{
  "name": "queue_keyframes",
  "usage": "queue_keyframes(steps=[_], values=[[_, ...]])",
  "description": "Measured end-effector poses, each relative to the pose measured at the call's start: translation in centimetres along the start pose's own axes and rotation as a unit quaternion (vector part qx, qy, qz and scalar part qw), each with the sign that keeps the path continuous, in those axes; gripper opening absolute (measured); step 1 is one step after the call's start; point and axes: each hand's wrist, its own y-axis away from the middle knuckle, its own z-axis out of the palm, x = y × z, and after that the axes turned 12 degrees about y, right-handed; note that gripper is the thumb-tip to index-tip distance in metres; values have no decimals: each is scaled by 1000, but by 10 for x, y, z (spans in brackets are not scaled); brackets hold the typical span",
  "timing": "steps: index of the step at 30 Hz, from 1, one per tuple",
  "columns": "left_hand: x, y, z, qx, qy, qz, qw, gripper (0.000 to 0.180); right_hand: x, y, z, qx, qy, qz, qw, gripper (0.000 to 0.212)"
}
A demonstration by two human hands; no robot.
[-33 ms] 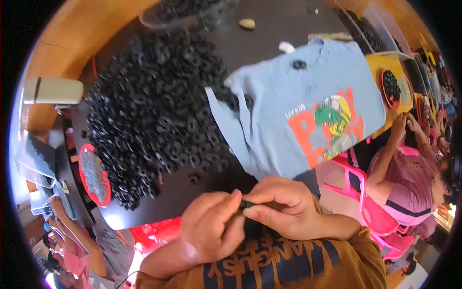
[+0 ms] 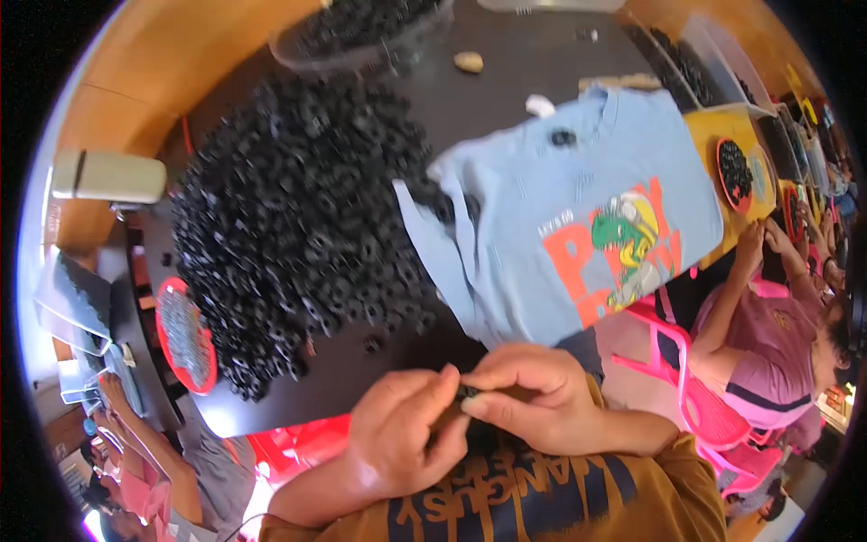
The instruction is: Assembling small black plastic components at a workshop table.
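Close to my body, past the near edge of the table, my left hand (image 2: 402, 432) and my right hand (image 2: 546, 402) meet fingertip to fingertip. Both are closed in a pinch on a small black piece (image 2: 468, 392), mostly hidden by the fingers. Beyond them lies a big heap of small black ring-like pieces (image 2: 307, 217), with one loose piece (image 2: 374, 344) nearest my left hand. A light blue T-shirt (image 2: 515, 244) with a dinosaur print is spread to the right of the heap. One black piece (image 2: 564, 137) rests on the shirt.
A red-rimmed dish (image 2: 187, 336) of small silvery parts stands left of the heap. Behind is a clear tub (image 2: 366, 61) of black pieces, beside a tan lump (image 2: 469, 61). On the right, a person in a purple shirt (image 2: 763, 339) sits by pink chairs (image 2: 677, 370); another person (image 2: 149, 470) works at left.
The whole view has shifted a little, so the table and heap appear slightly lower. My hands keep the same pinch on the small black piece.
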Motion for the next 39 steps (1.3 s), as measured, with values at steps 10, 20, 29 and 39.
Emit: queue_keyframes(steps=[10,20,29,39], values=[[-4,2,10,2,-50,72,996,42,6,8,5,-16,-67,7,998,11],[-10,-17,13,-18,-123,102,987,45,2,1,-6,3,-184,97,978,11],[-1,-55,3,-72,-114,49,990,38,2,6,-13,45,-230,84,968,22],[-73,-199,-67,149,-130,-54,979,59,3,11,-32,-42,-50,4,998,20]])
